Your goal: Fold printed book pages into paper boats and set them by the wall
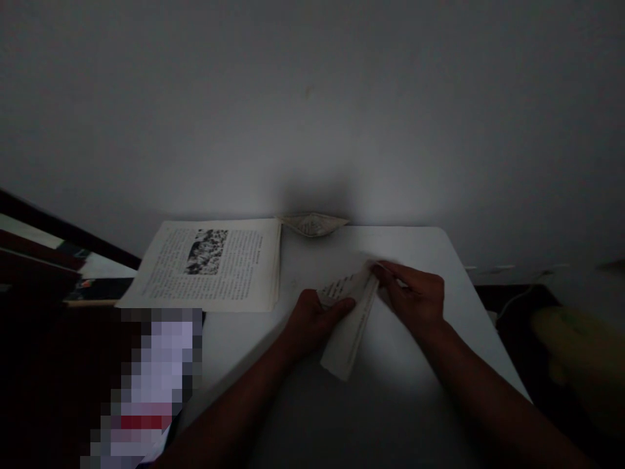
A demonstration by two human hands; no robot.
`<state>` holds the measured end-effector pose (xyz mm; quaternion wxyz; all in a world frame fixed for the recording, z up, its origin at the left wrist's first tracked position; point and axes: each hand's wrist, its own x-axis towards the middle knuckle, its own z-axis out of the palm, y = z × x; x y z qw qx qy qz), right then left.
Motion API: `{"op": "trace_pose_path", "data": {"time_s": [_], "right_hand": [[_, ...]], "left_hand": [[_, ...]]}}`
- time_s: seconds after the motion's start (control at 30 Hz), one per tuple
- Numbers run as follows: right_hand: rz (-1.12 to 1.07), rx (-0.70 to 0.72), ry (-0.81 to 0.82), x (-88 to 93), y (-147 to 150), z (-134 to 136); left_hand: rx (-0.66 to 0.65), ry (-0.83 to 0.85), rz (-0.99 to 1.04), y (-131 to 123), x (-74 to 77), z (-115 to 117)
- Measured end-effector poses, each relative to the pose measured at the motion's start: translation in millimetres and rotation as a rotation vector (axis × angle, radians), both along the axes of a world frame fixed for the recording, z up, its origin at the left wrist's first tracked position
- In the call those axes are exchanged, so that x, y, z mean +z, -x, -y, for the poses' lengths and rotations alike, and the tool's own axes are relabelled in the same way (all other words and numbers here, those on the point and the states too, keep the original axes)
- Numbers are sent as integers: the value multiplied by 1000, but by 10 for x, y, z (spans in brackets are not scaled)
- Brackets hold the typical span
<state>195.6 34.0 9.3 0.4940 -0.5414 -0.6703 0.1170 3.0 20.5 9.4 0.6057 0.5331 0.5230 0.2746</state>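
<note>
A folded sheet of printed paper point(355, 324) is held between my two hands above the white table. My left hand point(315, 319) grips its left side, with the thumb lying across the printed face. At the upper right corner, my right hand point(413, 290) pinches the paper between thumb and fingers. The sheet slants, its narrow lower end hanging toward me. Beyond my hands, a folded paper boat point(312, 225) made of printed paper sits at the table's back edge against the wall.
A stack of printed pages point(244, 260) with a black-and-white picture lies on the left of the white table point(420, 244). A blurred-out pixelated object point(156, 371) is at the lower left. Behind the table rises a grey wall point(312, 98). Something yellowish point(581, 352) sits in shadow on the right.
</note>
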Motion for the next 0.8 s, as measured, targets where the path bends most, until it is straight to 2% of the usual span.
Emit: {"op": "trace_pose_path", "data": {"time_s": [0.1, 0.17, 0.23, 0.3, 0.37, 0.4, 0.57, 0.7, 0.8], "right_hand": [[-97, -155, 42, 24, -59, -31], [-193, -169, 115, 44, -59, -32], [-278, -51, 228, 51, -22, -12], [-322, 146, 370, 45, 39, 20], [-293, 297, 477, 40, 96, 50], [-264, 329, 502, 42, 115, 60], [-241, 341, 483, 90, 67, 62], [-65, 427, 403, 145, 9, 81], [92, 511, 357, 182, 51, 115]], "left_hand": [[1, 22, 53, 9, 7, -7], [51, 32, 76, 7, 9, -13], [127, 25, 117, -6, 6, -17], [179, 11, 174, -25, 1, -18], [201, -10, 202, -38, -9, -20], [197, -23, 199, -36, -15, -24], [88, -98, 197, 80, -27, -94], [-48, -157, 234, 156, 8, -145], [-57, -302, 29, 110, 17, -124]]}}
